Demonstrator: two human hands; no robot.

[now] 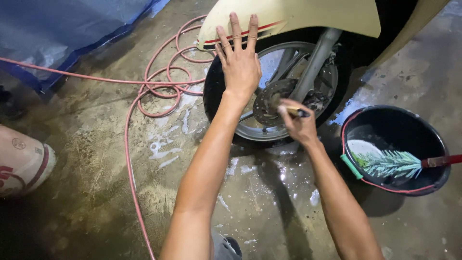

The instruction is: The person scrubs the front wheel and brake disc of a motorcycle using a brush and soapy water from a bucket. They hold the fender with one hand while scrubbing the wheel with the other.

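A scooter's front wheel [284,91] stands at upper centre on wet, soapy concrete floor [269,192]. The left hand [239,60] rests flat on the tyre, fingers spread, grip released. The right hand [298,124] is clenched around a small brush [294,111] at the brake disc [272,102]. A black bucket [394,149] sits at right; a red hose [163,82] coils at upper left.

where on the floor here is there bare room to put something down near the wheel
Bare wet concrete lies between the hose coils and the sack, and below the wheel toward the bucket. It is crowded at the wheel, where the left hand rests on the tyre and the right hand holds a small tool.
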